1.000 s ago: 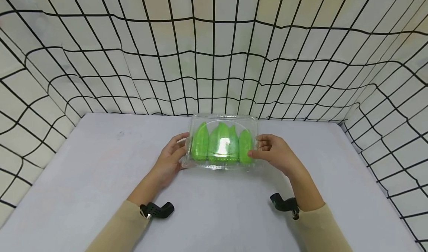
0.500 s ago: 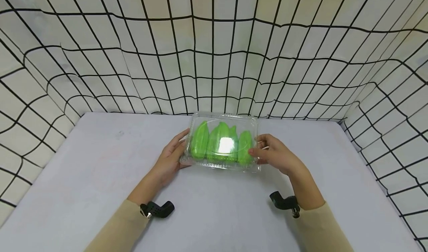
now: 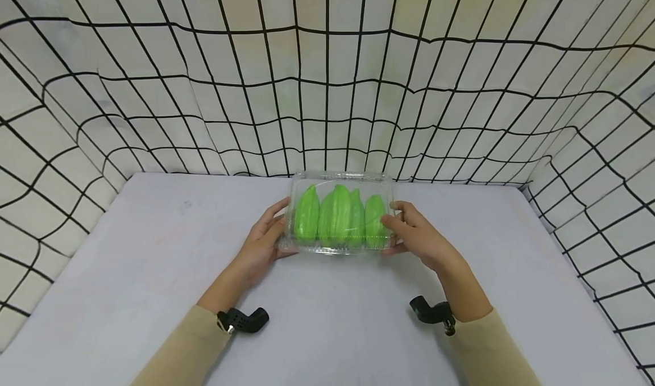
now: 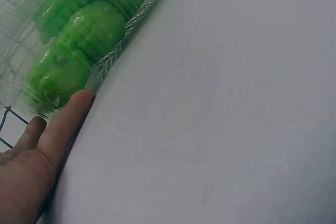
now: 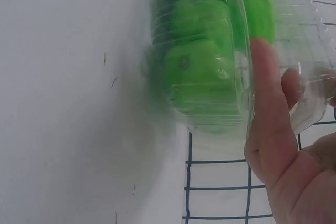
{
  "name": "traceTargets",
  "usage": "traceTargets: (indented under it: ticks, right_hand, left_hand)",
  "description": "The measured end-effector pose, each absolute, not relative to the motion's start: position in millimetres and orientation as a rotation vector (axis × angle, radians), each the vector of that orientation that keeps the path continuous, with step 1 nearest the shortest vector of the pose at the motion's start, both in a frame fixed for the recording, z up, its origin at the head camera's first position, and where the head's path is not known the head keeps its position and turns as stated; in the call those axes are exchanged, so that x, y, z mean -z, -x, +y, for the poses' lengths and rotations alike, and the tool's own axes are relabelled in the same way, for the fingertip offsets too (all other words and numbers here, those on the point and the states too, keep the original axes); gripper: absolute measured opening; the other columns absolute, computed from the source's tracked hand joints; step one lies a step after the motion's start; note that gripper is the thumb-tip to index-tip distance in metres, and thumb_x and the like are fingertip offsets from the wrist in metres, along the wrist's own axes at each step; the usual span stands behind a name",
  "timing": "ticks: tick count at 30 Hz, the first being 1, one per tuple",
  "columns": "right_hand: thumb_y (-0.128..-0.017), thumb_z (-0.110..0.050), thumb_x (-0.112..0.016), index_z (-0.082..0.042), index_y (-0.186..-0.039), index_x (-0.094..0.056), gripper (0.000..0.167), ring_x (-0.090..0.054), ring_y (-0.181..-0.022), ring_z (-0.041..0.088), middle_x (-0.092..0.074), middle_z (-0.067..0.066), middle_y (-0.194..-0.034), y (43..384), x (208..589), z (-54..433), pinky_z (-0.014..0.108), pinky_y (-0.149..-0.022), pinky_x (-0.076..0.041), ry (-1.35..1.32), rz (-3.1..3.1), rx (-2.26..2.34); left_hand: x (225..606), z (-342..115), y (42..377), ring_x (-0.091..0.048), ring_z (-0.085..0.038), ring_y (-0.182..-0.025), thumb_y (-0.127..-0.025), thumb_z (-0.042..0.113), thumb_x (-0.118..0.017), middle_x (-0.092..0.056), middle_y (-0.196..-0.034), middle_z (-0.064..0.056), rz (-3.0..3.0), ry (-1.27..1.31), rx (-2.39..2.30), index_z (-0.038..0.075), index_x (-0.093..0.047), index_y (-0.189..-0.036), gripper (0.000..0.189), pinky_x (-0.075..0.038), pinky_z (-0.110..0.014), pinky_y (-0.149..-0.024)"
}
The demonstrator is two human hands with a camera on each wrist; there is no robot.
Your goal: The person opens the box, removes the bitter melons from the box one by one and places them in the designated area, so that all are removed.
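A clear plastic clamshell box [image 3: 341, 249] is between my two hands near the back of the table. Inside it stand several green, glossy, tapered fruit-like pieces [image 3: 306, 218], side by side with their narrow ends toward the back. My left hand [image 3: 260, 244] grips the box's left end; in the left wrist view its thumb [image 4: 68, 121] presses near the lower corner. At the right end, my right hand [image 3: 422, 238] holds the box with its thumb over the lid and other fingers around the side. In the right wrist view the lid [image 5: 310, 30] shows ridged, see-through walls.
A white-covered table [image 3: 327, 318] spreads under both forearms. Black netting [image 3: 327, 84] over pale walls rises behind the table and along its sides. Each wrist carries a black camera mount [image 3: 243, 320] by a beige sleeve.
The box's right side dipped half a second ago and is now level again. My right hand has shifted slightly inward, its lower fingers now at the box's bottom corner. The lid's bright glare has faded.
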State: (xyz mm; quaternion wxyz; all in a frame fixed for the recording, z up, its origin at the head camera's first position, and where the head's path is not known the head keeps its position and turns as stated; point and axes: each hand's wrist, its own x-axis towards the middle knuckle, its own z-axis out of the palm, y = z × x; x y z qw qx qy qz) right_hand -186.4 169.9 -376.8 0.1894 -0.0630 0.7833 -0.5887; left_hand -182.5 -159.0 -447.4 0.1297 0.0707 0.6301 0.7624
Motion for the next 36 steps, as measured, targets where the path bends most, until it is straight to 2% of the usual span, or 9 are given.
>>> traceTargets:
  ticks: [5,9,13,15,17,20,23,30,36]
  right_hand:
    - [-0.103,-0.041,-0.052,-0.001,-0.154,-0.022,0.072,-0.06,-0.074,0.025,-0.051,0.026,-0.112,188,376,177,0.041,-0.073,-0.063,0.187,2.32,1.549]
    - [-0.097,-0.059,-0.052,-0.009,-0.157,-0.023,0.083,-0.061,-0.075,0.026,-0.057,0.021,-0.106,188,371,185,0.036,-0.068,-0.058,0.211,2.572,1.282]
    - [-0.091,-0.062,-0.061,-0.019,-0.159,-0.024,0.089,-0.059,-0.107,0.032,-0.054,0.015,-0.125,188,369,189,0.045,-0.083,-0.055,0.297,2.719,1.109]
    - [-0.086,-0.057,-0.071,-0.025,-0.159,-0.024,0.093,-0.047,-0.13,0.035,-0.043,0.016,-0.144,188,369,190,0.056,-0.098,-0.049,0.404,2.742,1.084]
    - [-0.079,-0.052,-0.081,-0.032,-0.159,-0.023,0.101,-0.029,-0.145,0.039,-0.024,0.014,-0.16,189,370,189,0.067,-0.106,-0.039,0.522,2.757,1.052]
    - [-0.071,-0.043,-0.09,-0.038,-0.157,-0.027,0.107,-0.001,-0.153,0.038,-0.003,0.005,-0.168,189,375,184,0.075,-0.11,-0.026,0.687,2.771,0.989]
    - [-0.073,-0.036,-0.09,-0.037,-0.155,-0.034,0.1,0.009,-0.153,0.035,0.002,-0.002,-0.168,188,383,178,0.074,-0.113,-0.02,0.772,2.764,0.968]
    - [-0.078,-0.032,-0.086,-0.027,-0.15,-0.047,0.081,-0.002,-0.154,0.037,-0.014,0.007,-0.168,189,392,172,0.068,-0.116,-0.024,0.826,2.835,0.923]
    - [-0.079,-0.034,-0.085,-0.028,-0.147,-0.05,0.077,-0.01,-0.152,0.039,-0.02,0.008,-0.166,186,385,170,0.069,-0.113,-0.029,0.824,2.898,0.876]
  left_hand:
    - [448,-158,183,-0.053,-0.034,-0.129,-0.109,0.026,-0.037,-0.035,-0.153,-0.014,1.836,-0.187,-2.209,0.035,-0.029,-0.156,0.048,-0.057,-0.046,-0.093]
    - [448,-157,184,-0.046,-0.038,-0.134,-0.109,0.025,-0.04,-0.034,-0.153,-0.016,1.81,-0.191,-2.214,0.032,-0.03,-0.156,0.049,-0.057,-0.049,-0.093]
    - [448,-158,185,-0.041,-0.04,-0.137,-0.109,0.026,-0.042,-0.032,-0.153,-0.018,1.791,-0.2,-2.206,0.03,-0.029,-0.157,0.05,-0.057,-0.051,-0.093]
    - [449,-158,185,-0.041,-0.04,-0.137,-0.108,0.027,-0.042,-0.032,-0.153,-0.018,1.792,-0.205,-2.203,0.029,-0.029,-0.157,0.05,-0.057,-0.051,-0.093]
    - [448,-158,185,-0.041,-0.04,-0.136,-0.108,0.027,-0.042,-0.032,-0.153,-0.018,1.791,-0.208,-2.203,0.029,-0.029,-0.157,0.051,-0.057,-0.051,-0.093]
    - [447,-158,185,-0.042,-0.04,-0.136,-0.108,0.028,-0.042,-0.033,-0.153,-0.018,1.796,-0.207,-2.203,0.028,-0.028,-0.158,0.051,-0.057,-0.05,-0.093]
    - [449,-156,184,-0.041,-0.04,-0.137,-0.108,0.032,-0.042,-0.032,-0.154,-0.018,1.812,-0.198,-2.188,0.03,-0.027,-0.158,0.051,-0.057,-0.049,-0.093]
    - [452,-158,182,-0.038,-0.039,-0.14,-0.106,0.037,-0.045,-0.029,-0.157,-0.017,1.842,-0.229,-2.148,0.037,-0.025,-0.158,0.055,-0.057,-0.046,-0.094]
    - [451,-164,182,-0.028,-0.04,-0.147,-0.092,0.031,-0.073,-0.023,-0.161,-0.017,1.915,-0.409,-2.058,0.037,-0.019,-0.159,0.087,-0.047,-0.05,-0.106]
